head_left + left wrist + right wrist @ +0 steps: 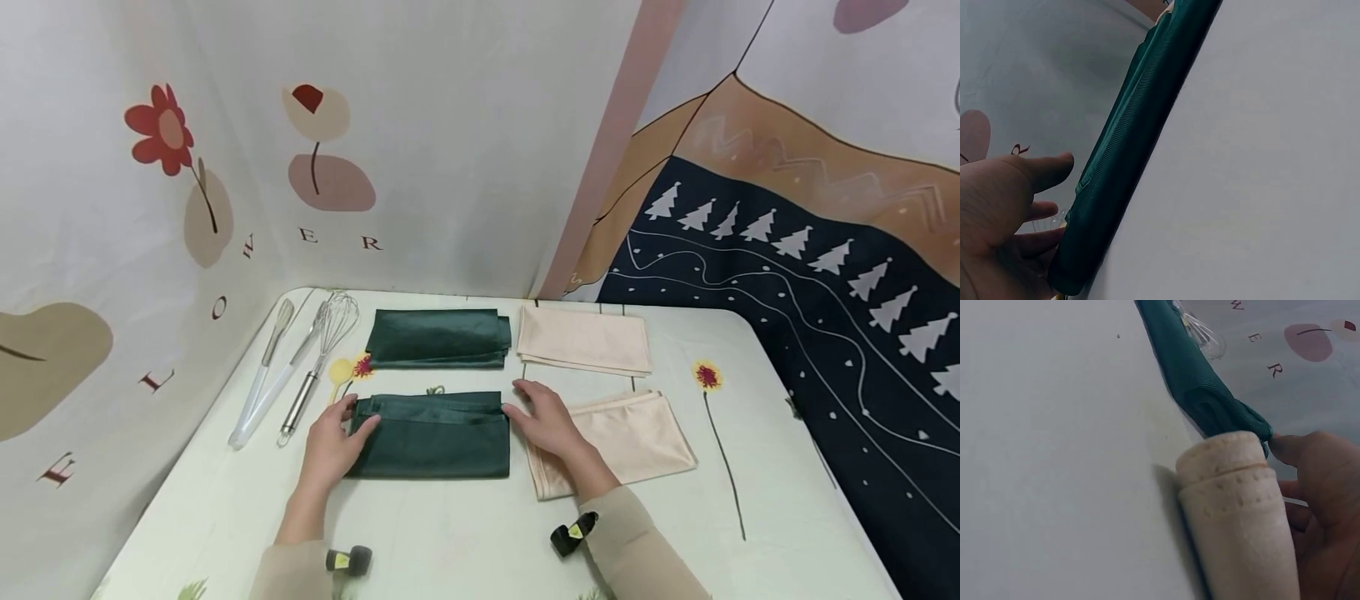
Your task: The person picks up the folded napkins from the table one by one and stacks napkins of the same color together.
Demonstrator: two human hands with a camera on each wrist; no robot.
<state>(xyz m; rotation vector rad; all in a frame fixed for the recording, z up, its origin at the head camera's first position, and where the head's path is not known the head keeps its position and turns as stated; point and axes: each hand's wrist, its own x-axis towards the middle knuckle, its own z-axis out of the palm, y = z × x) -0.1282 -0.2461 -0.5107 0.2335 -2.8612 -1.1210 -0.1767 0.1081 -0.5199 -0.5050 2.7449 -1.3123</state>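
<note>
A dark green folded cloth point(435, 450) lies flat in the near row of the head view. My left hand point(330, 450) is at its left end, thumb above the top and fingers by the far left corner. In the left wrist view, the thumb stands apart from the green cloth point(1132, 144). My right hand point(551, 421) is at the opposite end, over part of a near beige folded cloth point(622, 442). The right wrist view shows the right thumb touching the green cloth's point(1194, 378) end; a pale beige rounded fold partly covers that hand's fingers.
Behind lie another green folded cloth point(435, 337) and another beige one point(585, 340). On the left are a whisk point(303, 400) and two long-handled utensils, one a brush point(266, 358). Printed curtains point(450, 150) rise behind the table point(442, 533).
</note>
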